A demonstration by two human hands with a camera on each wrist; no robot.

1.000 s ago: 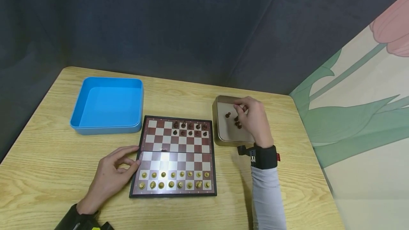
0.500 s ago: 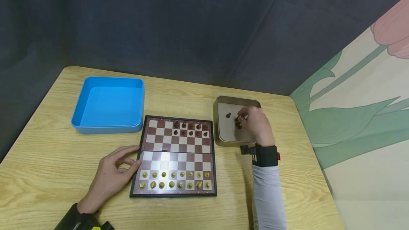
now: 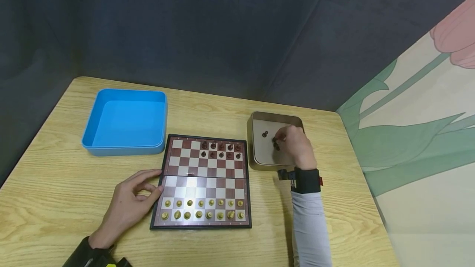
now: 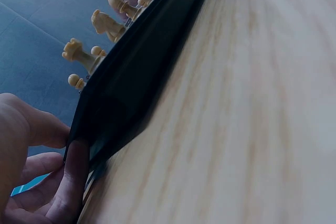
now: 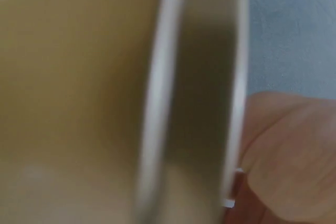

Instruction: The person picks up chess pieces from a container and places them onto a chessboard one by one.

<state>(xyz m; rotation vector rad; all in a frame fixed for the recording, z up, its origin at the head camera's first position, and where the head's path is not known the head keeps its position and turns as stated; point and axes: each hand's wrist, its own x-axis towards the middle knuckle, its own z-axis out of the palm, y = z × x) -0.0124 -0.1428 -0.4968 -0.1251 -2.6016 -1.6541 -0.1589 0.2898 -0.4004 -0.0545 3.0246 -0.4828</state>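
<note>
A folding magnetic chessboard [image 3: 208,182] lies on the table with pale chess pieces [image 3: 198,214] in two near rows and dark chess pieces [image 3: 221,146] at its far right. My left hand [image 3: 128,205] rests at its left edge; in the left wrist view the thumb and a finger [image 4: 73,182] touch the black rim. My right hand [image 3: 298,147] reaches into the metal tin [image 3: 265,164], its fingertips pinching at a dark chess piece [image 3: 274,139] by a small cluster. Another dark chess piece [image 3: 265,134] lies farther left inside. The right wrist view shows a blurred tin wall and a reddish-brown piece [image 5: 239,192] beneath a fingertip.
A blue open box [image 3: 128,120] stands at the back left of the wooden table [image 3: 208,112]. A dark curtain [image 3: 193,32] hangs behind the table, and a flower-patterned cloth [image 3: 426,135] is at the right.
My right hand has lowered from the tin's far part toward the dark chess pieces at its middle. The left hand and the pieces on the board look unchanged.
</note>
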